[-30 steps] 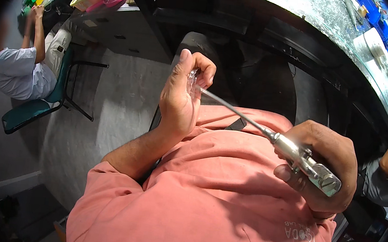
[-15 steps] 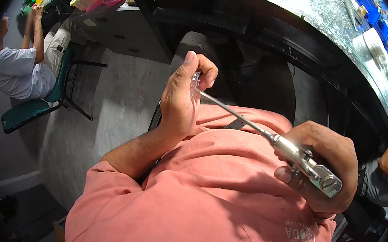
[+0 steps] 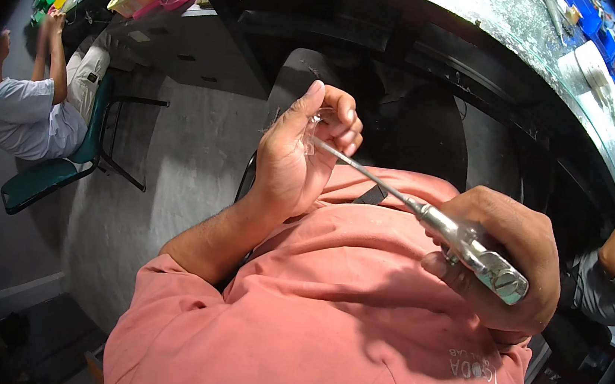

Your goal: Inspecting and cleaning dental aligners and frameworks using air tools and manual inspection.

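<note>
The main risk lies at the left hand (image 3: 291,149), where a small clear piece (image 3: 310,134) sits between the thumb and the curled fingers, in front of the palm. The left fingers are drawn narrow around it, yet the grip looks light, and how firmly they pinch cannot be told because they hide part of the piece. The right hand (image 3: 523,248) wraps its fingers around a silvery metal gun (image 3: 460,242), whose thin tube (image 3: 369,174) points straight at the piece, its tip touching or just beside it. A slip of the right wrist could drive that tip into the thin clear wall and scratch or crack it, or poke the left palm behind. If the gun gives out a jet, which does not show here, a sudden burst could knock the piece out of so loose a hold. With both hands well apart from the table (image 3: 491,16), nothing firm supports the piece, so a drop would likely end on the pink shirt (image 3: 297,288), the dark lap or the grey floor (image 3: 179,133).
</note>
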Action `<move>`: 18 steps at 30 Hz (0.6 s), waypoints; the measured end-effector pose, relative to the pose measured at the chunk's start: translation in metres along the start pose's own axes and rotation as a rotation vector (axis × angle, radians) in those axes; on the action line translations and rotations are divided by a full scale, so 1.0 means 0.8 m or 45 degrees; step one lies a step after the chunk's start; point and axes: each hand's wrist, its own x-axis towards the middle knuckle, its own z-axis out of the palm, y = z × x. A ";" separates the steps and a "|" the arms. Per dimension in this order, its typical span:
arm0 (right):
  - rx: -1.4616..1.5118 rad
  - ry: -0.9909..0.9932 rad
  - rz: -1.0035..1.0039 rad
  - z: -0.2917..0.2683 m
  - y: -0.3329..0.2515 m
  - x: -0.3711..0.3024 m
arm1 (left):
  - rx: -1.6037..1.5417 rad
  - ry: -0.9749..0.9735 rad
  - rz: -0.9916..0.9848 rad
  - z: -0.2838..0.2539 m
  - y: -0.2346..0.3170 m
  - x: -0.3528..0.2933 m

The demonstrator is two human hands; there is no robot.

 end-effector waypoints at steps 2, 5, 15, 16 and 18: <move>0.013 -0.004 0.000 0.000 -0.001 -0.001 | 0.042 0.019 0.028 -0.004 -0.001 0.001; -0.018 -0.026 -0.013 -0.001 -0.001 0.001 | 0.071 0.002 0.066 -0.010 0.000 0.004; -0.026 -0.021 0.019 0.003 0.001 0.003 | 0.173 0.088 0.054 -0.007 -0.003 0.002; -0.042 -0.015 0.010 0.002 0.001 0.003 | 0.169 0.065 0.065 -0.007 -0.004 0.002; -0.003 -0.050 0.037 0.003 0.002 0.003 | 0.148 0.075 0.061 -0.007 -0.006 0.002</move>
